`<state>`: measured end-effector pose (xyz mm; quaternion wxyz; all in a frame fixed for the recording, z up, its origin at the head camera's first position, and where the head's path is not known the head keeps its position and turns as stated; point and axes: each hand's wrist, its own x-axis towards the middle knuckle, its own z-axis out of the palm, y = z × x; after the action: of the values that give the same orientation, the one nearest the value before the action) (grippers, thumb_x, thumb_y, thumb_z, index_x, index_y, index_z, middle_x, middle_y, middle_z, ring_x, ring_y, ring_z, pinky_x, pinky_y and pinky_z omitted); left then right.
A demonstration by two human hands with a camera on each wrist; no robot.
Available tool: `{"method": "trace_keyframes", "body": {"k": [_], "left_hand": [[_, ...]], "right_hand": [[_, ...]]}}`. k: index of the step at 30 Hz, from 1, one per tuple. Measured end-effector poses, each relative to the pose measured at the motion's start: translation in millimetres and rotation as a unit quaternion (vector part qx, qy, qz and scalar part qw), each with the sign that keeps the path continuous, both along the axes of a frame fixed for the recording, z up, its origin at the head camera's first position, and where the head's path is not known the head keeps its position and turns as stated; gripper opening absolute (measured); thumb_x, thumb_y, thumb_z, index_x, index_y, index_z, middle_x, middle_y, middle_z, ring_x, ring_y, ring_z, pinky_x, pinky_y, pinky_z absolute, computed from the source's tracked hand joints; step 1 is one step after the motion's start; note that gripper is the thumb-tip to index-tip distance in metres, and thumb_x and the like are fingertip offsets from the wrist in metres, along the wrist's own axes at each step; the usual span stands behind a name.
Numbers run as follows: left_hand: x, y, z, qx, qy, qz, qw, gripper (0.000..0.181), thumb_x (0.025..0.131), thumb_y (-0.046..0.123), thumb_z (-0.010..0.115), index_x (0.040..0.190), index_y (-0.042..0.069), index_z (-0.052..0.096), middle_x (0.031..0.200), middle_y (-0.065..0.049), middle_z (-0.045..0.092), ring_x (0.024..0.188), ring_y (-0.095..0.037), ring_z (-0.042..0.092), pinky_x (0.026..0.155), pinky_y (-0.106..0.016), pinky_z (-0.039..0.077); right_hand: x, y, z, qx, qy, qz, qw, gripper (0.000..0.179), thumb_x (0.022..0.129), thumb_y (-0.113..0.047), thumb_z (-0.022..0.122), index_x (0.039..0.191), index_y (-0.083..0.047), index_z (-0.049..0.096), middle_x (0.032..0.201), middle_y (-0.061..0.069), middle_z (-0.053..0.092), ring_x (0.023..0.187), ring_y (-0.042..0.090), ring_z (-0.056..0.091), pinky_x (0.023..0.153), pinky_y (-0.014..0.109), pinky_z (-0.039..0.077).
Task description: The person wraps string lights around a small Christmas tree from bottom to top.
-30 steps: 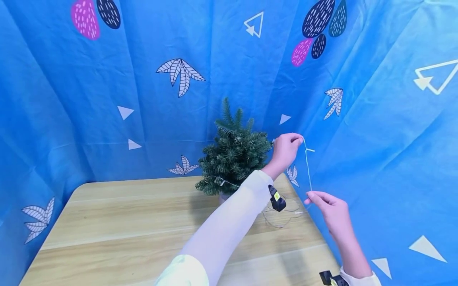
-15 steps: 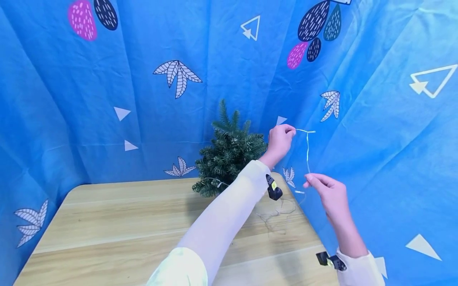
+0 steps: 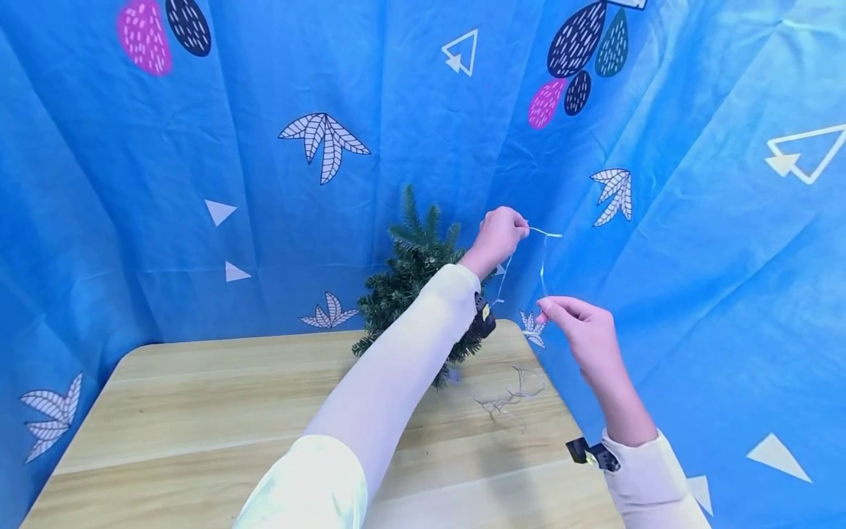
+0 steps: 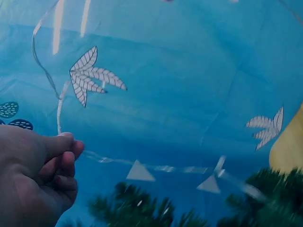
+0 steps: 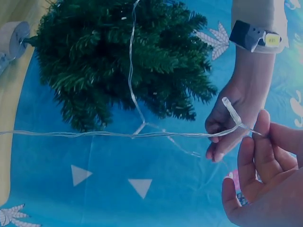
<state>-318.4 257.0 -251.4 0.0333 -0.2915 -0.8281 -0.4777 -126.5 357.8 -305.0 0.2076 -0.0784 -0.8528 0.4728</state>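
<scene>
The string of lights [image 5: 131, 71] is pinched at two spots: between thumb and fingertips by the left hand [image 3: 497, 234], and near a bulb [image 5: 230, 109] by the right hand [image 3: 584, 334], which is lower and nearer the wearer. Between the two hands a short span of wire is left slack, and from the left hand another length is led down toward the tree [image 3: 410, 268], by whose branches the left forearm is crossed. Loose loops [image 3: 512, 400] are spread on the worktop [image 3: 198, 411], below and to the left of the right hand.

A snag seems the likeliest trouble: bulbs stand out from the wire on short stems and could be caught in the needles if the strand were pulled across them. Were the left hand raised or drawn away too sharply, the tree could be tugged over, since wire and branches appear to be in contact. The loops beneath the right hand might be knotted if slack were taken up unevenly. As the wire is thin and held only by fingertips, a slip could be brought about by any sudden tension. Branches could also be brushed by the black wrist strap [image 3: 485, 317] behind the left hand.
</scene>
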Motion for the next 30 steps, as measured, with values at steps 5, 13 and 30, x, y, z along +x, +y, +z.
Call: {"method": "trace_keyframes", "body": {"k": [5, 13, 30], "left_hand": [[-11.7, -16.2, 7.1, -0.056, 0.023, -0.018, 0.998, 0.024, 0.105, 0.021, 0.057, 0.098, 0.009, 0.076, 0.102, -0.003, 0.067, 0.073, -0.016, 0.051, 0.061, -0.025, 0.04], [-30.3, -42.2, 11.0, -0.089, 0.014, -0.03, 0.9955, 0.022, 0.104, 0.017, 0.058, 0.112, 0.011, 0.077, 0.118, -0.002, 0.07, 0.1, -0.016, 0.061, 0.088, -0.032, 0.053], [-56.6, -89.5, 8.0, -0.092, -0.042, -0.115, 0.9882, 0.019, 0.101, 0.017, 0.063, 0.113, 0.01, 0.075, 0.118, -0.004, 0.071, 0.099, -0.022, 0.06, 0.085, -0.032, 0.05]], "right_hand": [[-4.5, -8.5, -0.9, 0.009, -0.012, 0.015, 0.9998, 0.045, 0.096, -0.052, 0.063, 0.106, -0.01, 0.076, 0.095, 0.0, 0.074, 0.112, 0.014, 0.056, 0.091, 0.036, 0.046], [-13.0, -16.5, -2.1, 0.013, -0.013, 0.029, 0.9994, 0.045, 0.096, -0.054, 0.062, 0.107, -0.012, 0.076, 0.094, 0.0, 0.075, 0.109, 0.016, 0.058, 0.087, 0.032, 0.049], [-17.0, -29.0, -3.4, -0.01, -0.043, 0.04, 0.9982, 0.048, 0.092, -0.057, 0.066, 0.108, -0.013, 0.076, 0.096, -0.004, 0.075, 0.114, 0.012, 0.055, 0.089, 0.035, 0.044]]}}
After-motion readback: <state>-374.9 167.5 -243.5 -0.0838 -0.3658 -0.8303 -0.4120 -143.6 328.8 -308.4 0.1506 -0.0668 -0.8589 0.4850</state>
